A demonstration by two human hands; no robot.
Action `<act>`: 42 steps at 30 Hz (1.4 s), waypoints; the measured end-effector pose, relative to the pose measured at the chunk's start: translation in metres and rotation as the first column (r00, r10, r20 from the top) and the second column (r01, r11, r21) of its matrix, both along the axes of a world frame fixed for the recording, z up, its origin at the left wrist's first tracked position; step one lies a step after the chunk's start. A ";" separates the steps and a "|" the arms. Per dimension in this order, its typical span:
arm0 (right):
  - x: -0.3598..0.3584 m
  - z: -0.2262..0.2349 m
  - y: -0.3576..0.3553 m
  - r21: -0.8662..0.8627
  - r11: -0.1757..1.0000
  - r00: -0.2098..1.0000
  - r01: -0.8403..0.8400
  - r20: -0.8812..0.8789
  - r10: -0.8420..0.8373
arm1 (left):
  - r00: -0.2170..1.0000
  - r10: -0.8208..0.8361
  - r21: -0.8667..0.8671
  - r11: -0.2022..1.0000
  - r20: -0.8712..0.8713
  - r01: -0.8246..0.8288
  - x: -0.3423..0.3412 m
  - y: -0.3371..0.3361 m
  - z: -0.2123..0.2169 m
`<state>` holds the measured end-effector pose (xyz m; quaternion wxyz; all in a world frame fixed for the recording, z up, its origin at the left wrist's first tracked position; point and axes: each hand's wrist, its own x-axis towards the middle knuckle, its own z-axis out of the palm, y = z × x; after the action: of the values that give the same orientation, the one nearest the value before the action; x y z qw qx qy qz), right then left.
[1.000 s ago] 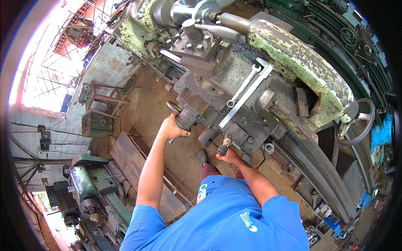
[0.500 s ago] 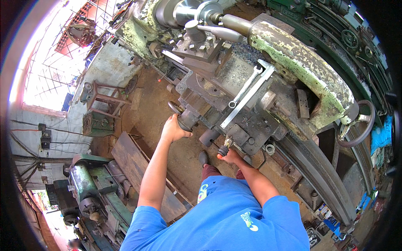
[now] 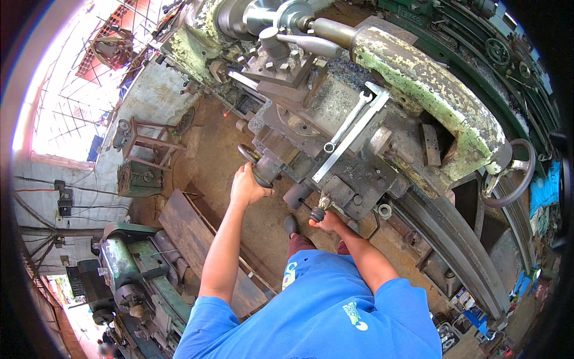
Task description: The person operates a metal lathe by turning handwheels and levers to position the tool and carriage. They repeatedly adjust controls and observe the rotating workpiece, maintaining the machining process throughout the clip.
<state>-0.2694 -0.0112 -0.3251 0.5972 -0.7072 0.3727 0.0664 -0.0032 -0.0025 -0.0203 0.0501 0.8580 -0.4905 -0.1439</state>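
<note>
My left hand (image 3: 246,186) is closed round the near rim of a dark round handwheel (image 3: 267,170) on the front of a metal lathe. My right hand (image 3: 328,222) grips a lever at its black ribbed knob (image 3: 317,214), low on the lathe's apron; the hand partly hides the lever. Above and between the hands sits the lathe carriage. A wrench (image 3: 348,122) and a steel caliper (image 3: 353,137) lie side by side on it. Farther back stands the square tool post (image 3: 278,69) with its clamping handle (image 3: 311,45), close to a shiny round workpiece (image 3: 293,15).
The chipped green tailstock (image 3: 430,90) with its handwheel (image 3: 508,176) extends to the right above the bed rails (image 3: 454,251). Behind it is another green lathe (image 3: 442,51). A smaller green machine (image 3: 143,263) and a brown board (image 3: 203,245) stand on the left.
The scene has shifted very slightly in the picture. Both hands keep their grips, and no turn of the handwheel or lever is visible.
</note>
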 end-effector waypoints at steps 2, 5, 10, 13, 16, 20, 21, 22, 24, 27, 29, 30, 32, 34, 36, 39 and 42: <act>0.000 -0.003 0.003 -0.082 0.994 0.997 0.073 -0.026 -0.075 | 1.000 -0.004 -0.011 1.000 0.021 0.004 -0.002 0.001 -0.001; -0.001 -0.006 0.005 -0.102 0.990 0.995 0.101 -0.008 -0.103 | 0.999 0.006 -0.023 1.000 0.039 -0.005 -0.006 0.002 -0.001; 0.001 -0.014 0.002 -0.039 0.998 0.999 0.045 -0.016 -0.046 | 0.998 0.026 -0.033 0.999 0.062 -0.024 -0.013 0.004 0.000; 0.003 -0.019 0.002 -0.070 0.997 0.999 0.044 -0.008 -0.044 | 0.996 0.041 -0.039 0.999 0.074 -0.038 -0.015 0.004 -0.001; 0.004 -0.021 0.003 -0.084 0.996 1.000 0.022 -0.016 -0.023 | 0.995 0.059 -0.030 0.998 0.076 -0.057 -0.018 0.006 -0.005; 0.003 -0.020 0.001 -0.039 0.999 1.000 -0.003 -0.006 0.003 | 0.995 0.042 -0.035 0.999 0.090 -0.039 -0.013 0.006 -0.007; 0.003 -0.020 0.001 -0.049 0.999 0.999 0.001 0.034 0.001 | 0.998 0.022 -0.020 1.000 0.055 -0.021 -0.008 0.004 -0.006; 0.003 -0.021 0.001 -0.062 0.998 0.999 0.002 0.041 0.000 | 1.000 -0.001 0.005 1.000 0.021 0.001 -0.001 0.001 -0.003; 0.002 -0.024 0.002 -0.082 0.997 0.999 0.003 0.052 0.001 | 0.996 -0.023 0.086 0.996 -0.085 0.031 0.015 -0.005 0.004; 0.003 -0.032 0.003 -0.084 0.996 0.998 0.001 0.057 0.004 | 0.940 -0.006 0.202 0.976 -0.341 0.080 0.039 -0.017 0.016; 0.004 -0.036 0.004 -0.051 0.998 1.000 -0.020 -0.014 0.019 | 0.871 0.031 0.253 0.961 -0.491 0.108 0.048 -0.022 0.021; 0.004 -0.038 0.004 -0.062 0.998 0.999 -0.004 0.038 0.007 | 0.832 0.022 0.247 0.959 -0.554 0.138 0.049 -0.023 0.022; 0.004 -0.037 0.006 -0.067 0.998 1.000 -0.005 0.018 0.006 | 0.871 0.017 0.248 0.961 -0.491 0.121 0.048 -0.024 0.020; 0.002 -0.033 0.006 -0.050 0.998 0.998 0.046 0.036 -0.044 | 0.906 -0.006 0.227 0.967 -0.424 0.113 0.045 -0.022 0.017; 0.001 -0.027 0.006 -0.036 0.998 0.997 0.060 0.053 -0.058 | 0.943 -0.032 0.206 0.973 -0.330 0.105 0.043 -0.020 0.013; 0.000 -0.017 0.004 -0.040 0.999 0.998 0.025 0.054 -0.023 | 0.976 -0.033 0.212 0.974 -0.217 0.080 0.042 -0.017 0.009; -0.001 -0.009 0.001 -0.053 0.998 0.999 0.016 0.033 -0.014 | 0.973 -0.036 0.198 0.977 -0.229 0.083 0.043 -0.015 0.007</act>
<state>-0.2701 -0.0101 -0.3341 0.5845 -0.7210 0.3698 0.0404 0.0396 -0.0179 -0.0136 0.0117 0.8217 -0.4897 -0.2913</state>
